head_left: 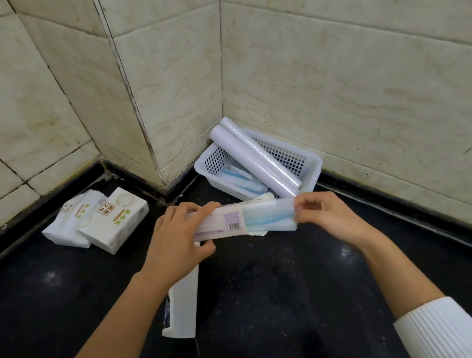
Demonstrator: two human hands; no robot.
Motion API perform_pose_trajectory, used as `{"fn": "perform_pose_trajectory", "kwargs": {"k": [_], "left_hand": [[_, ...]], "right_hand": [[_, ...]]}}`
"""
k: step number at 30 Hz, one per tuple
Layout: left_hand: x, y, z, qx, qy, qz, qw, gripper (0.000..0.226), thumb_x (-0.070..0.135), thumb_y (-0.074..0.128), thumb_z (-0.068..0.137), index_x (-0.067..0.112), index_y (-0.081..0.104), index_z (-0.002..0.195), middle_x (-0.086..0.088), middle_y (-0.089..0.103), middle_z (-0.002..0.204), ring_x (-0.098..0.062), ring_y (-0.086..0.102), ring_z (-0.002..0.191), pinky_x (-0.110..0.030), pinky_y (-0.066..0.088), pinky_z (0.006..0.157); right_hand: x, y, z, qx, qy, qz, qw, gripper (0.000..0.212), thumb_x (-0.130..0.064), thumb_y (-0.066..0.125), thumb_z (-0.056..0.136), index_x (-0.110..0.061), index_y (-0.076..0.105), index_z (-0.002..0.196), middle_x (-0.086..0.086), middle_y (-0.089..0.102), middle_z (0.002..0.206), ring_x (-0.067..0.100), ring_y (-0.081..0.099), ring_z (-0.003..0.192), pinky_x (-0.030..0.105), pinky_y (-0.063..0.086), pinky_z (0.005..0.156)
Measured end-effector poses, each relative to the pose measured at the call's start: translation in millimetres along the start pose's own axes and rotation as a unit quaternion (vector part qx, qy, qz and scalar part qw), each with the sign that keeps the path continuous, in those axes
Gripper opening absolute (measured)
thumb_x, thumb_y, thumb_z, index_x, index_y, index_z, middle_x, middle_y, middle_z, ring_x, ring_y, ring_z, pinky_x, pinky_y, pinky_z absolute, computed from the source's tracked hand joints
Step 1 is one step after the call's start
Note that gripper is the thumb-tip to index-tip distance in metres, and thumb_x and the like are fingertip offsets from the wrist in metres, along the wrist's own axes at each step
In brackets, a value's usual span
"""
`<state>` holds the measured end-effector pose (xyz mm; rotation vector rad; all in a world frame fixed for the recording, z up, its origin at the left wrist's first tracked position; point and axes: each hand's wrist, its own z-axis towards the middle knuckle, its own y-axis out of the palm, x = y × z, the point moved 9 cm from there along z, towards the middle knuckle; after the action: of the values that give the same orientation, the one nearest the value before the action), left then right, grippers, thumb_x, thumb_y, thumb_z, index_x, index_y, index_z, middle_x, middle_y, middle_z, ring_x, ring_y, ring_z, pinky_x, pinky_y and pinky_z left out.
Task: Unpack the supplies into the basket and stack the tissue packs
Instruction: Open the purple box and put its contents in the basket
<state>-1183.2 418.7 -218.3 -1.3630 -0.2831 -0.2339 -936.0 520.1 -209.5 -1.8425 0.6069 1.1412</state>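
Note:
My left hand (pixel 177 239) grips a long white carton (pixel 221 222) with a barcode, held level above the black counter. My right hand (pixel 323 213) pinches a clear sleeve of blue-and-white supplies (pixel 270 216) that sticks out of the carton's right end. Behind them a white perforated basket (pixel 311 168) stands in the wall corner, with two white rolls (pixel 253 160) leaning in it and blue-white packets (pixel 240 178) on its floor. Three tissue packs (pixel 112 219) lie in a loose overlapping heap at the left by the wall.
Another long white carton (pixel 183 305) lies on the black counter (pixel 268 291) under my left forearm. Beige tiled walls (pixel 333 68) close in the counter at the back and on both sides, with a jutting corner between tissue packs and basket.

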Motion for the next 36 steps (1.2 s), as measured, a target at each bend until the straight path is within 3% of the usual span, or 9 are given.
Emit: {"fn": "perform_pose_trajectory", "kwargs": {"k": [2, 4, 8, 15, 18, 20, 26, 32, 36], "left_hand": [[6, 0, 1, -0.004, 0.017, 0.024, 1.000, 0.071, 0.042, 0.063, 0.073, 0.043, 0.038, 0.139, 0.004, 0.051, 0.120, -0.019, 0.046, 0.110, -0.043, 0.042, 0.097], [16, 0, 3, -0.003, 0.032, 0.042, 0.999, 0.069, 0.040, 0.063, 0.072, 0.041, 0.041, 0.138, 0.001, 0.052, 0.121, -0.023, 0.047, 0.112, -0.047, 0.040, 0.098], [43, -3, 9, 0.018, 0.067, 0.086, 0.994, 0.065, 0.035, 0.067, 0.069, 0.036, 0.051, 0.131, -0.005, 0.057, 0.118, -0.029, 0.052, 0.111, -0.055, 0.042, 0.095], [48, 8, 7, -0.007, 0.075, 0.079, 0.994, 0.065, 0.036, 0.067, 0.071, 0.039, 0.048, 0.132, -0.004, 0.056, 0.122, -0.029, 0.049, 0.115, -0.059, 0.038, 0.101], [39, 13, 3, -0.012, 0.049, 0.059, 0.997, 0.064, 0.035, 0.067, 0.073, 0.039, 0.047, 0.134, -0.004, 0.055, 0.124, -0.029, 0.048, 0.117, -0.059, 0.036, 0.103], [26, 13, 1, -0.011, 0.019, 0.047, 0.999, 0.066, 0.036, 0.067, 0.074, 0.039, 0.045, 0.136, -0.003, 0.053, 0.127, -0.029, 0.046, 0.120, -0.057, 0.034, 0.105], [16, 24, -4, -0.035, -0.003, 0.030, 0.999, 0.069, 0.039, 0.063, 0.076, 0.042, 0.039, 0.140, 0.000, 0.049, 0.131, -0.025, 0.042, 0.124, -0.054, 0.033, 0.107], [88, 73, -22, -0.060, 0.129, 0.052, 0.988, 0.070, 0.029, 0.070, 0.067, 0.039, 0.049, 0.132, -0.005, 0.059, 0.118, -0.029, 0.055, 0.113, -0.057, 0.043, 0.095], [100, 124, -34, -0.174, 0.174, 0.082, 0.966, 0.068, 0.029, 0.060, 0.085, 0.044, 0.027, 0.142, -0.008, 0.040, 0.141, -0.029, 0.033, 0.134, -0.059, 0.024, 0.109]], "right_hand": [[5, 3, 1, -0.047, 0.036, 0.084, 0.995, 0.047, -0.026, 0.070, 0.063, -0.023, 0.066, 0.110, -0.003, 0.068, 0.114, 0.009, 0.063, 0.106, 0.032, 0.048, 0.094], [2, 12, 2, -0.086, 0.050, 0.041, 0.994, 0.065, -0.044, 0.076, 0.055, -0.028, 0.063, 0.117, -0.007, 0.067, 0.121, 0.006, 0.061, 0.113, 0.030, 0.046, 0.099], [-5, 39, 8, -0.155, 0.042, -0.161, 0.974, 0.053, -0.053, 0.079, 0.057, -0.018, 0.074, 0.097, 0.000, 0.074, 0.097, 0.015, 0.068, 0.092, 0.032, 0.050, 0.085], [23, 56, 6, -0.154, 0.085, -0.188, 0.966, 0.034, -0.027, 0.072, 0.061, -0.013, 0.066, 0.091, 0.001, 0.066, 0.082, 0.015, 0.063, 0.075, 0.031, 0.051, 0.070], [35, 45, 2, -0.120, 0.071, -0.228, 0.964, 0.010, -0.025, 0.068, 0.069, -0.023, 0.058, 0.068, -0.008, 0.060, 0.066, 0.009, 0.056, 0.060, 0.025, 0.045, 0.059], [43, 31, -3, -0.096, 0.071, -0.220, 0.968, 0.022, -0.025, 0.065, 0.070, -0.019, 0.051, 0.055, -0.010, 0.051, 0.049, 0.007, 0.046, 0.047, 0.024, 0.036, 0.051], [53, -19, -13, 0.017, 0.078, -0.011, 0.997, 0.016, -0.010, 0.058, 0.079, 0.001, 0.070, 0.082, 0.009, 0.076, 0.073, 0.022, 0.072, 0.068, 0.035, 0.059, 0.071], [47, -30, 1, 0.147, 0.072, 0.028, 0.986, 0.014, -0.009, 0.055, 0.081, -0.006, 0.063, 0.069, 0.004, 0.065, 0.059, 0.012, 0.060, 0.050, 0.020, 0.048, 0.045], [39, -29, 26, 0.157, 0.061, 0.003, 0.986, 0.005, -0.016, 0.060, 0.079, -0.019, 0.059, 0.083, 0.001, 0.060, 0.070, 0.013, 0.055, 0.054, 0.020, 0.039, 0.042]]}}
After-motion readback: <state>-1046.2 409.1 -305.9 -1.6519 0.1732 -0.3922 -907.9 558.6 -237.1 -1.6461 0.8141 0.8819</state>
